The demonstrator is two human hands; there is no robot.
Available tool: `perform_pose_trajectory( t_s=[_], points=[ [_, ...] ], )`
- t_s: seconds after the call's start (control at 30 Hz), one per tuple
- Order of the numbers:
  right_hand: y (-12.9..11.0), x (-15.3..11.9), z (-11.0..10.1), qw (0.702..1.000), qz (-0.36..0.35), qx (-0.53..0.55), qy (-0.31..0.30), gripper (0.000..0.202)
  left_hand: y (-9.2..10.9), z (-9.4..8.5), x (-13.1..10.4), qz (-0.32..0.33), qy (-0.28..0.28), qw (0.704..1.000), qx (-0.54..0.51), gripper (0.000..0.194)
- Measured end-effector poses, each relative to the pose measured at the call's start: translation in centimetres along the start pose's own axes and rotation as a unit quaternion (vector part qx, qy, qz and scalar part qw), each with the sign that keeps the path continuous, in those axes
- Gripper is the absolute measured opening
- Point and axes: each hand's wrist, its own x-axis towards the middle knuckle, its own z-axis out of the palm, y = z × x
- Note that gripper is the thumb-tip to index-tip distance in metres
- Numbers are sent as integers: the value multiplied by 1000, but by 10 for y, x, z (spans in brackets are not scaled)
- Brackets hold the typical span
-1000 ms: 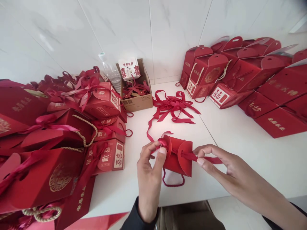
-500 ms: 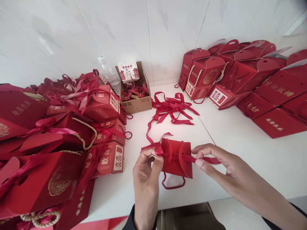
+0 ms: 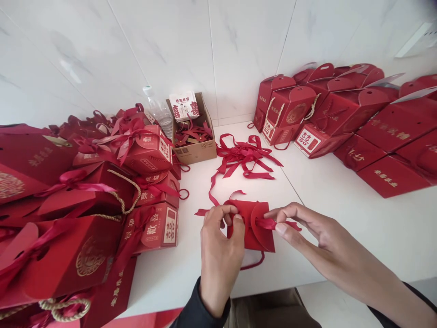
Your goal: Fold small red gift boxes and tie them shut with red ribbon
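A small red gift box with rounded top flaps and a cord handle sits on the white table before me. A red ribbon passes through the hole in its right flap. My right hand pinches that ribbon between thumb and fingers at the box's right side. Over the left flap, my left hand has thumb and fingertips curled together, hiding most of the flap. What its fingertips hold is hidden; ribbon tails show just behind that hand.
Loose ribbons lie in a heap behind the box. A cardboard box and a clear plastic bottle stand by the wall. Decorated red boxes are piled at left; more red boxes are stacked at right.
My left hand has moved right, over the box's left flap. The ribbon end beyond my right fingers looks shorter, and my right hand has shifted slightly left.
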Motion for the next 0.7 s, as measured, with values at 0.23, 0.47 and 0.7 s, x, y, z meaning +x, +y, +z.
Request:
perform_pose_trajectory(
  t_s=[0.23, 0.47, 0.7],
  points=[
    [10, 7, -4, 999, -35, -20, -23, 34, 5, -10, 4, -5, -55, 998, -12, 21],
    [0, 3, -7, 999, -45, 16, -5, 36, 12, -7, 6, -12, -54, 997, -47, 15],
    [-10, 1, -6, 998, -58, 20, 12, 38, 0, -8, 5, -26, -22, 989, -143, 5]
  ],
)
